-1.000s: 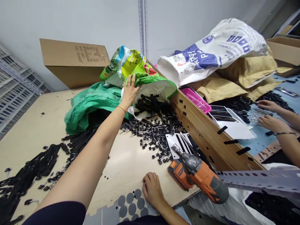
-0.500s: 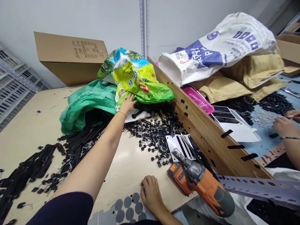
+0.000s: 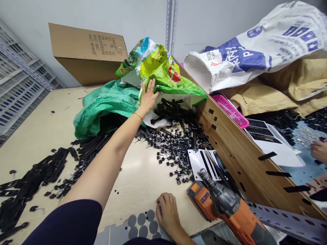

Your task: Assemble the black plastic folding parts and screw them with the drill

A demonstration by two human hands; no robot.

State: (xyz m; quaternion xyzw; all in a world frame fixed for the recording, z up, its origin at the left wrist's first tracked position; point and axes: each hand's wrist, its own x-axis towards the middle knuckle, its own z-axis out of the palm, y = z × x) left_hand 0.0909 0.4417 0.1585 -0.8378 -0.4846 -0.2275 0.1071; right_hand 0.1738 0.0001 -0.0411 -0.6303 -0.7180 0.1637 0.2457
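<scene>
My left hand [image 3: 148,97] reaches forward with fingers stretched out, pressing against a green and yellow printed plastic bag [image 3: 160,68]. The bag's front edge is raised, and dark plastic parts [image 3: 173,110] show in its mouth. My right hand [image 3: 167,211] rests on the table near its front edge, fingers lying together and slightly bent; no held object shows. Beside it on the right lies an orange and black cordless power tool [image 3: 230,207]. A heap of small black-headed metal pins [image 3: 171,146] spreads between the bag and the tool.
A green sack [image 3: 104,105] with long black parts [image 3: 89,149] lies left. Behind it stands a cardboard box [image 3: 89,47]. A wooden divider [image 3: 230,146] separates a neighbouring bench with a pink basket [image 3: 230,110], a white sack [image 3: 242,54] and another person's hand [image 3: 319,151].
My left hand has pushed the printed bag's front edge up and back, uncovering more black parts in its mouth. My right hand stays on the table. The view has shifted left.
</scene>
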